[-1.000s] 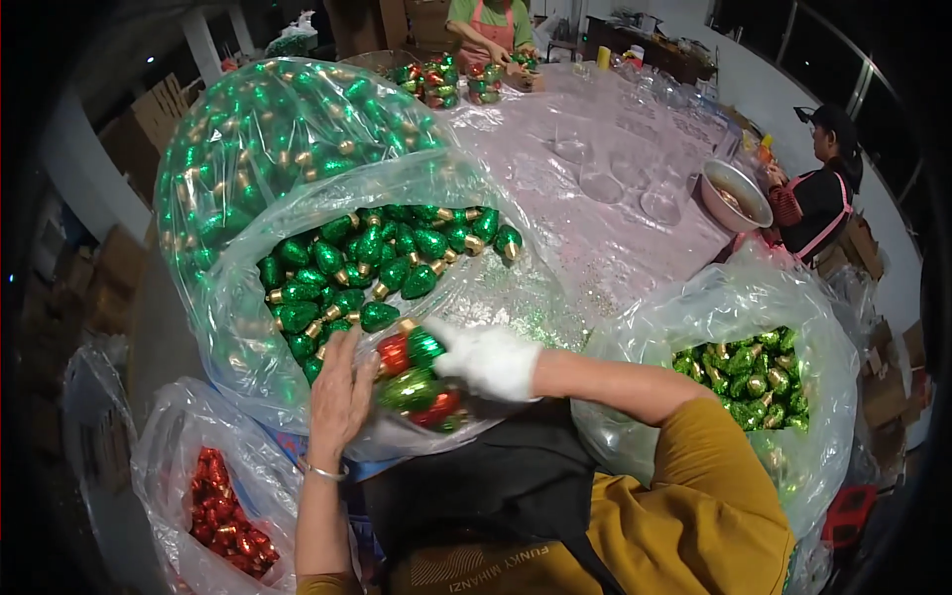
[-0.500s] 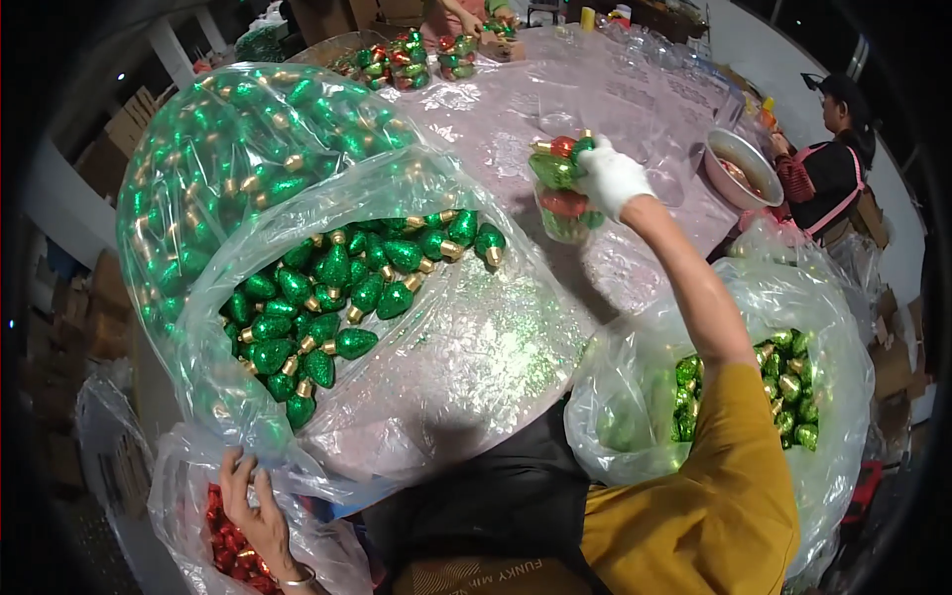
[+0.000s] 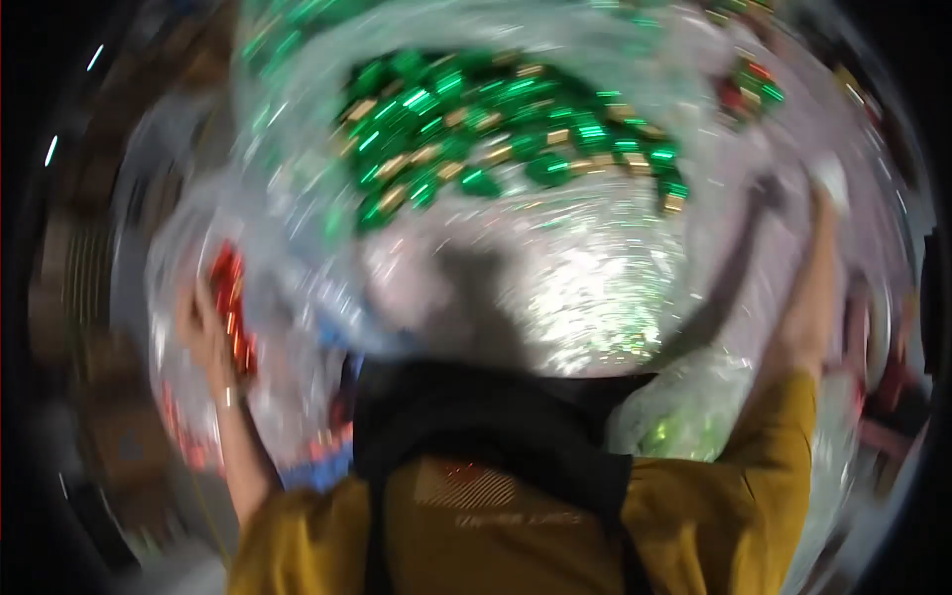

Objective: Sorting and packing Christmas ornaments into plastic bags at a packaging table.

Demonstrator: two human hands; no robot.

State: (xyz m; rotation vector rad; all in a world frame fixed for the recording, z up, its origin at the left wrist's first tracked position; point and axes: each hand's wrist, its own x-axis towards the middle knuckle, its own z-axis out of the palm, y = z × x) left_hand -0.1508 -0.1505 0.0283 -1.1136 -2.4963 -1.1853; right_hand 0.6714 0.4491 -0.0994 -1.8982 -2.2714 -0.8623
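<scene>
Motion smears the whole picture. My bare left hand [image 3: 203, 322], with a bracelet at the wrist, is at the mouth of a clear plastic bag, beside shiny red bulb-shaped ornaments [image 3: 230, 302]. Its fingers are too blurred to show a grip. Far out on the right, my right hand [image 3: 829, 185] in a white glove is over the pink-covered table; its fingers cannot be made out. Apart from it, up and to the left, stands a cluster of red and green ornaments [image 3: 751, 91], in a clear cup in the earlier frame.
A large clear bag [image 3: 297, 129] spills glittery green bulb ornaments with gold caps [image 3: 476, 124] across the table's middle. Plastic sheeting with loose glitter [image 3: 595, 288] lies in front of them. By my right arm is a bag of light green ornaments [image 3: 684, 431]. Cardboard boxes [image 3: 129, 426] stand at left.
The view has swung left and down. My right hand has let go of the filled cup and sits to its right. My left hand is now beside the red ornaments at the bag's mouth.
</scene>
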